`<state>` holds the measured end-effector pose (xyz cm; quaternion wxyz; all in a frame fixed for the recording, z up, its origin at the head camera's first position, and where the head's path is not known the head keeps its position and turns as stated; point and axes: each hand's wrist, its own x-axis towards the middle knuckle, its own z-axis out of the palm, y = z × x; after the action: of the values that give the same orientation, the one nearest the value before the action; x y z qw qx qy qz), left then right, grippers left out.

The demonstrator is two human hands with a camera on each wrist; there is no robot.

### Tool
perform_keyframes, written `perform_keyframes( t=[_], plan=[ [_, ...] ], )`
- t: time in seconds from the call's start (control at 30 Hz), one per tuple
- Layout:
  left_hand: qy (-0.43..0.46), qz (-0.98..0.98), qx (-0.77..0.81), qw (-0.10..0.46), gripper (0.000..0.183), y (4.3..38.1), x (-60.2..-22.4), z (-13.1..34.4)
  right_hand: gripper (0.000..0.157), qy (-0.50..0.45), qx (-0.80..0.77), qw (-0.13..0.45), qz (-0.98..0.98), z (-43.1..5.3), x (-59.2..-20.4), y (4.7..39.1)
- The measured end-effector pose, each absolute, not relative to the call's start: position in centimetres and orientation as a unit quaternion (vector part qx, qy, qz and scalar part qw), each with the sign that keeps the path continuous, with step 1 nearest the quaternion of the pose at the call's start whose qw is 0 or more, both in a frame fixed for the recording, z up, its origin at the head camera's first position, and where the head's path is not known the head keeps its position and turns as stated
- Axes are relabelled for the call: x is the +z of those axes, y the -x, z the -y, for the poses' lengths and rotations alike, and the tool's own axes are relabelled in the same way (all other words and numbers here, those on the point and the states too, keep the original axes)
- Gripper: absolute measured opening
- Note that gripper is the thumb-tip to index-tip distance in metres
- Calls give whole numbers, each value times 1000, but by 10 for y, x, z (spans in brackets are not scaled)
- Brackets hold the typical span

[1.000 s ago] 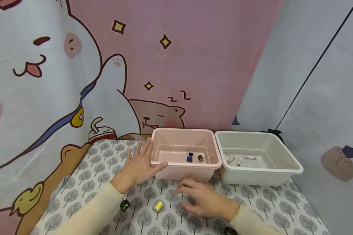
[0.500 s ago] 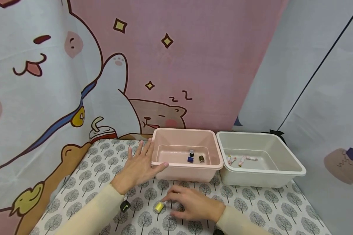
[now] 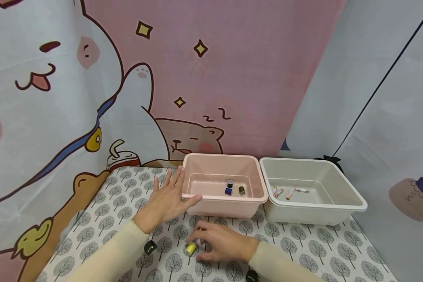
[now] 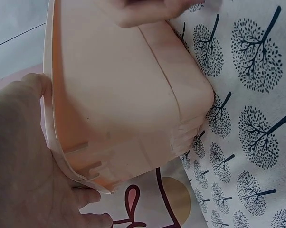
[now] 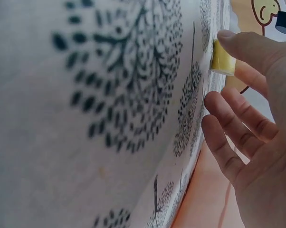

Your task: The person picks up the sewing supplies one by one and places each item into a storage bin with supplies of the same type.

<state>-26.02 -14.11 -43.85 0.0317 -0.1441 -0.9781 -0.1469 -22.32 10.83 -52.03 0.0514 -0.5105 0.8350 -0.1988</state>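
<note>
A small yellow thread spool [image 3: 190, 248] lies on the tree-print cloth. My right hand [image 3: 223, 242] is just to its right, fingers spread and slightly bent. In the right wrist view the thumb and a finger lie on either side of the yellow spool [image 5: 223, 59], with no firm pinch showing. My left hand [image 3: 167, 199] rests with extended fingers against the left rim of the pink bin [image 3: 218, 205]. Through the left wrist view, its thumb and fingers lie along the rim of the pink bin [image 4: 109, 95].
Inside the pink bin lie a blue spool [image 3: 228, 191], a dark spool [image 3: 230, 183] and an olive spool [image 3: 241, 190]. To its right stands a white bin [image 3: 310, 213] holding several small pink-and-white pieces [image 3: 290, 193]. A cartoon-printed curtain [image 3: 253, 78] hangs behind.
My right hand has moved left over the cloth to the yellow spool, its fingers now around it. The left hand has stayed at the pink bin's rim.
</note>
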Motion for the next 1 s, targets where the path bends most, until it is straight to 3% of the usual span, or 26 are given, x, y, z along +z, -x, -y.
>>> perform_keyframes(
  t=[0.23,0.5,1.0],
  plan=[
    [145,978,-143,35,122,258,-439,141,46,529,-196,51,-824,-102,-527,231],
    [146,978,-147,39,120,258,-438,141,24,546,-198,38,-813,-94,-524,231],
    [144,979,-144,31,124,259,-439,140,24,538,-206,42,-816,-99,-522,230]
  ],
)
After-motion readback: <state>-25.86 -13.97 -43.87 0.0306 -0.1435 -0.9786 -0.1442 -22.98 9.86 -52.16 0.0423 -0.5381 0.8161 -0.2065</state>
